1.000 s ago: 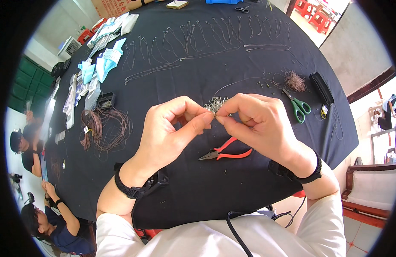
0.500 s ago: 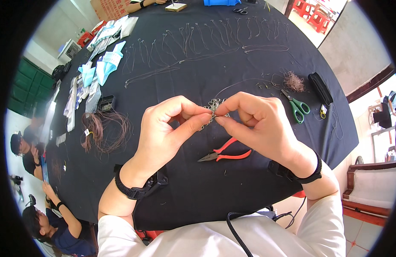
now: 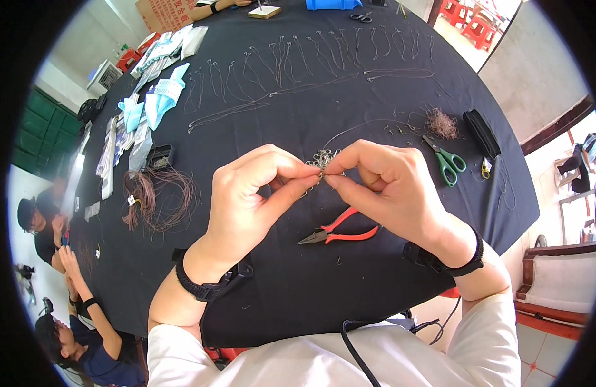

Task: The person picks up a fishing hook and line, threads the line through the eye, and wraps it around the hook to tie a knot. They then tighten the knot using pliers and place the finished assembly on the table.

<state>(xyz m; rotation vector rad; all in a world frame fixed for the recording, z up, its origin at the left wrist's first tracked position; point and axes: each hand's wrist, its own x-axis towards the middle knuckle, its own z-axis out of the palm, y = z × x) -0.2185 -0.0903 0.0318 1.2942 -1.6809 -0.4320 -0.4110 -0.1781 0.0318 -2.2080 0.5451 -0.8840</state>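
Observation:
In front of me, my left hand (image 3: pixel 253 187) and my right hand (image 3: pixel 388 187) meet fingertip to fingertip, each with thumb and index finger pinched. What they hold is too small to make out. Just beyond the fingertips lies a pile of small silvery wire pieces (image 3: pixel 323 157), looped or hook-shaped and partly hidden by the fingers. A thin brownish line (image 3: pixel 356 126) curves from behind this spot toward the right. Below my hands rest needle-nose pliers with red handles (image 3: pixel 352 237), their jaws pointing left.
Green-handled scissors (image 3: pixel 449 164), a tangle of line (image 3: pixel 443 123) and a black case (image 3: pixel 482 133) lie right. To the left are a line bundle (image 3: pixel 140 197) and blue-white packets (image 3: pixel 164 97). Several line lengths (image 3: pixel 278 61) lie in a far row. Other people (image 3: pixel 91 335) sit left.
My fingertips have drawn slightly closer together, with the left hand shifting a little. At the left, another person's hands have moved up.

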